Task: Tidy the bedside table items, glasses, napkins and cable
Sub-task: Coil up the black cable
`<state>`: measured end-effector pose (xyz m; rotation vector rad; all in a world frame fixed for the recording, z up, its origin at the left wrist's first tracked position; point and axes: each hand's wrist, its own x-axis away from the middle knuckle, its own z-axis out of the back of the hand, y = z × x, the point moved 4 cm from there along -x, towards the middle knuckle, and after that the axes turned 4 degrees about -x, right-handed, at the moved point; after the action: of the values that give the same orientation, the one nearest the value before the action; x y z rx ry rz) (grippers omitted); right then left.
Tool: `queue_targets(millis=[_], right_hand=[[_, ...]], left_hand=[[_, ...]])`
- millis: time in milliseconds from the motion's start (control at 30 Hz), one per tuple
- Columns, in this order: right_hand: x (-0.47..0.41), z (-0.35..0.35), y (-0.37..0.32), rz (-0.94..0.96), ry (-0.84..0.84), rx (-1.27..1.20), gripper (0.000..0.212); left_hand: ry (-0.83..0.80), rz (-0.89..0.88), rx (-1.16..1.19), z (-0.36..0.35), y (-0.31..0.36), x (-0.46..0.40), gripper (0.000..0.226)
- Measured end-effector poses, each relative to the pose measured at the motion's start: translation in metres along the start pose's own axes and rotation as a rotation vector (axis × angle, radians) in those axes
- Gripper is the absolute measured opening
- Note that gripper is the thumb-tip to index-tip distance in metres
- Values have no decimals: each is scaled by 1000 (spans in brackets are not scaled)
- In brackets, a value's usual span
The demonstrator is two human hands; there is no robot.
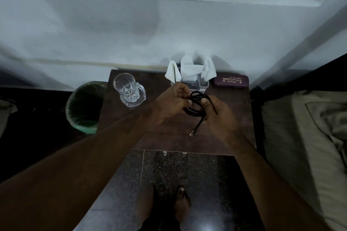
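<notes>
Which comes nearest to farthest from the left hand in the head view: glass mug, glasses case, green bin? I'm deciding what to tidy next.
From the left hand:
1. Glass mug, just to its left on the table.
2. Glasses case, back right corner of the table.
3. Green bin, on the floor left of the table.

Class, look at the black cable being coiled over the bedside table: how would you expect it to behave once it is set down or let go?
The black cable looks floppy: its loops sag between the left hand and right hand. It would probably spring loose if released, since only the hands keep the coil together. It seems light; the free plug end dangles down toward the table.
</notes>
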<state>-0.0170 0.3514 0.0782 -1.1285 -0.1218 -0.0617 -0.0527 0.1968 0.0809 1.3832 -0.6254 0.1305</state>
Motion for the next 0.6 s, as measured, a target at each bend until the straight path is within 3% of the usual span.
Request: queue_targets(millis=[233,333,600], right_hand=[[1,-1,-2,-113,-131,-14,21],[1,1,-4,-196,-144,-176,21],[-2,0,1,-460,-257,-365,23]], left_hand=[[-79,-134,-179,1,0,-5,36],[-129,-222,-262,0,-2,-6,34],[-15,-640,-879,-3,13,8,23]])
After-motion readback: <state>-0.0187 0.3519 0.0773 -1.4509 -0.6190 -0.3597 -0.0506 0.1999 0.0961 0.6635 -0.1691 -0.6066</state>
